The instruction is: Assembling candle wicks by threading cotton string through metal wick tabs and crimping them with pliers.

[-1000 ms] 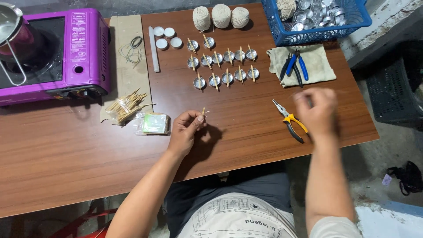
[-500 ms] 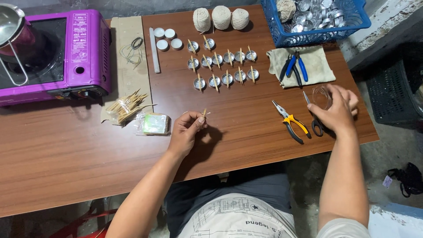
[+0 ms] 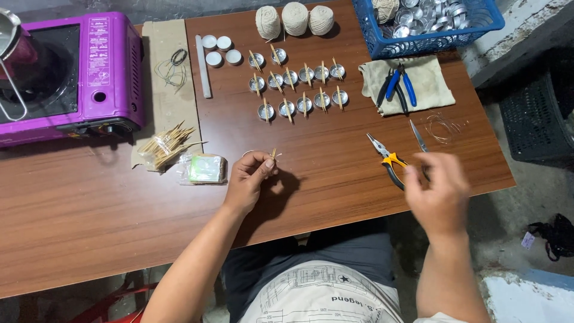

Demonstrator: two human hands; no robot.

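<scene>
Left hand (image 3: 251,176) at frame centre pinching thin wooden sticks (image 3: 274,154) upright above brown table (image 3: 89,203); blurred right hand (image 3: 441,191), grip unclear, beside yellow-handled pliers (image 3: 387,158), could knock them floorward.

A small home craft workshop: a brown wooden tabletop (image 3: 107,215) carries rows of small metal cups (image 3: 297,90) with sticks, balls of twine (image 3: 295,18), pliers (image 3: 387,160), a purple portable gas stove (image 3: 89,66) and a blue basket (image 3: 382,42) of empty tins, over bare concrete floor (image 3: 532,197).
</scene>
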